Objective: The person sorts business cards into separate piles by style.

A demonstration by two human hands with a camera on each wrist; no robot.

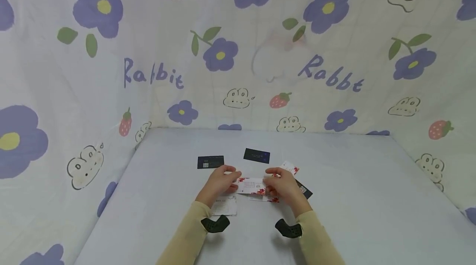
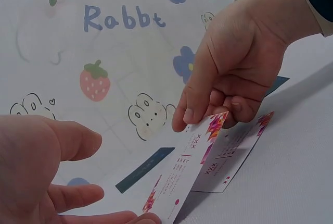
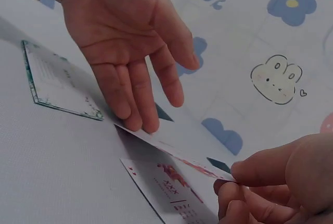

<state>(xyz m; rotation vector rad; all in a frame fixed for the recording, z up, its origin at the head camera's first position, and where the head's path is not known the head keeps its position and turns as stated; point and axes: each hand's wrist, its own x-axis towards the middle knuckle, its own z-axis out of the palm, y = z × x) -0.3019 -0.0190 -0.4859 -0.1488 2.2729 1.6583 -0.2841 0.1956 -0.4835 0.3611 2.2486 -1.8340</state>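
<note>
A white business card with red floral corners (image 1: pixel 251 186) spans the gap between the two hands, raised at a slant over the table. My right hand (image 1: pixel 285 186) pinches its right end between thumb and curled fingers, as the right wrist view also shows. The fingers of my left hand (image 3: pixel 125 52) are extended, with their tips right at the card's other end and the thumb held away. Under the raised card lies a second red-and-white card (image 2: pixel 229 151), partly covered. Close to the left hand, a stack of white cards with green edging (image 3: pixel 62 81) rests on the table.
Two dark cards, one at the left (image 1: pixel 210 162) and one farther back (image 1: pixel 256 155), lie beyond the hands. Behind the right hand are another red-and-white card (image 1: pixel 290 167) and a dark card (image 1: pixel 305 190). A patterned curtain (image 1: pixel 238 79) surrounds the white table (image 1: pixel 357 199).
</note>
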